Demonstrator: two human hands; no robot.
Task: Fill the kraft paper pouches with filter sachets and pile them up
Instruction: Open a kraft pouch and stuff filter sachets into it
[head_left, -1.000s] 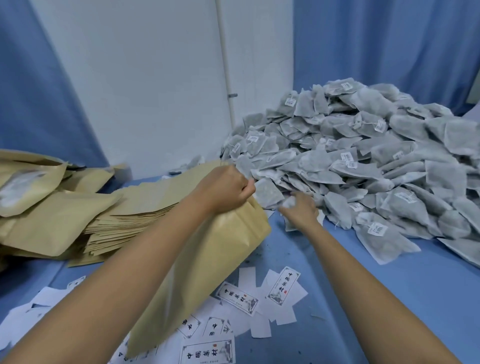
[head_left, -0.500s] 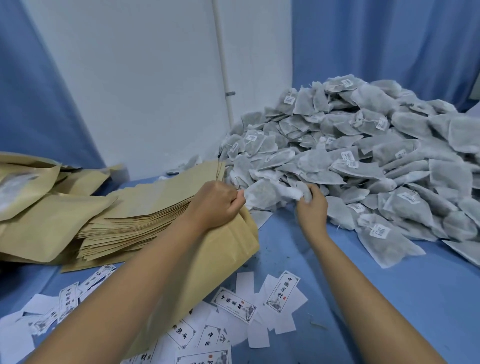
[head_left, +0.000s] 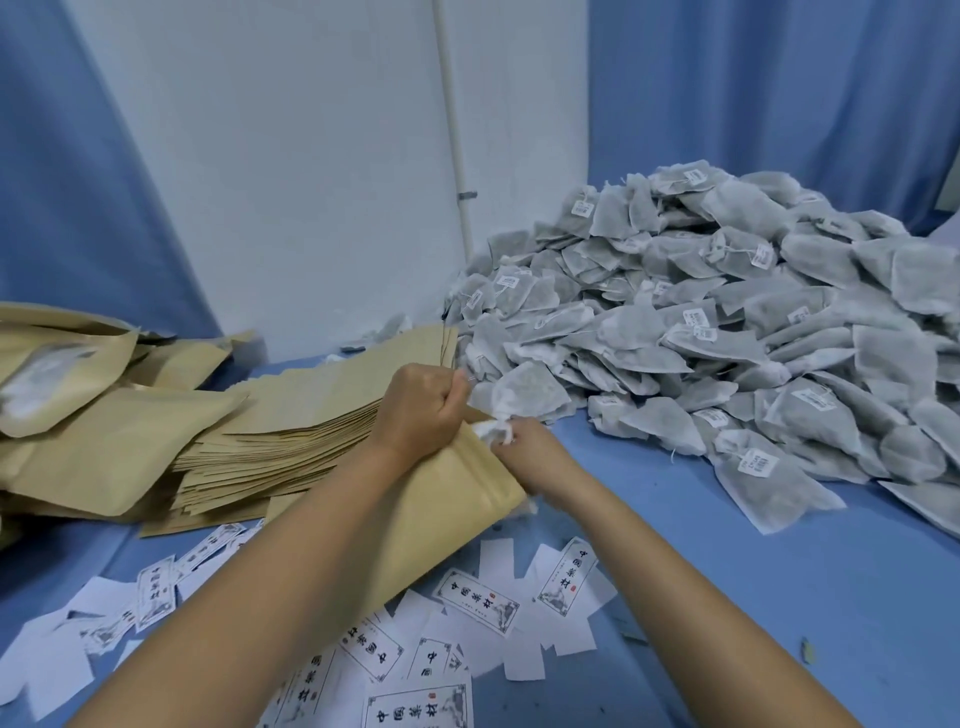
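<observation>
**Sachet at the pouch mouth**

Our left hand (head_left: 421, 410) is closed in a fist on the top edge of the pouch (head_left: 447, 514), pulling the mouth up and open. Our right hand (head_left: 537, 460) sits just beside it, to the right of the mouth, with its fingers pinched round a crumpled white sachet (head_left: 493, 432).

The sachet lies between our two hands, touching the lip of the pouch. We cannot tell how much of it is already inside.

The pouch's long axis runs from that mouth back toward us and down to the left, under our left forearm. The way in is therefore from the right hand leftward and down along the pouch. The right hand is the nearer one to the heap (head_left: 727, 338), which lies to its right and beyond it on the table (head_left: 810, 582).

What the held pouch already contains is hidden by its paper wall, though it looks slightly plump to us.

To the left, a stack (head_left: 291, 431) of flat pouches lies just behind our left wrist. Further left are the filled pouches (head_left: 104, 447), puffed out and piled loosely, one of them showing something pale through a window.

Printed labels (head_left: 478, 605) are scattered on the table below our arms.
</observation>
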